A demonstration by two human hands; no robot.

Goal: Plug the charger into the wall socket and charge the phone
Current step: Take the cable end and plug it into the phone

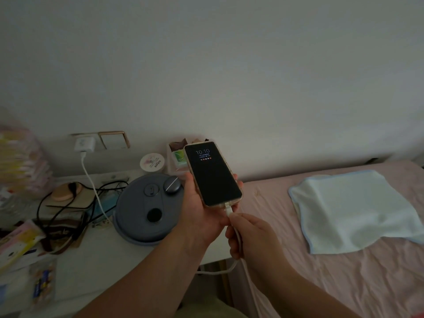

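white cable (238,239) runs through the closed fingers of the right hand (250,235), low and just right of centre in the frame; the thumb and forefinger pinch it right below the plug (227,208), which sits in the bottom edge of the phone (213,173). below the fist the cable loops down and to the left, toward the lower edge of the desk (96,260).

the left hand (202,210) comes up from the lower left, palm under the phone, fingers wrapped round its sides so it is clamped on it. the phone is held at mid-frame, above the gap between desk and bed (344,283), tilted with its top toward the wall. its dark screen shows 10:10 and a row of tiny icons, too small to read.

to the right, the bed has a pink wrinkled sheet with a pale blue towel (353,212) lying on it. to the left, on the desk, a round grey lidded container (146,210) sits just beside the left wrist, with tangled black wires (68,207) and packets further left.

farther back, a small round jar (152,162) and a box of packets stand near the wall. at upper left of the desk area, the white charger (84,144) is plugged into the wall socket (78,134), its cable dropping down across the desk. a gold-rimmed switch plate (114,140) is just beside it.
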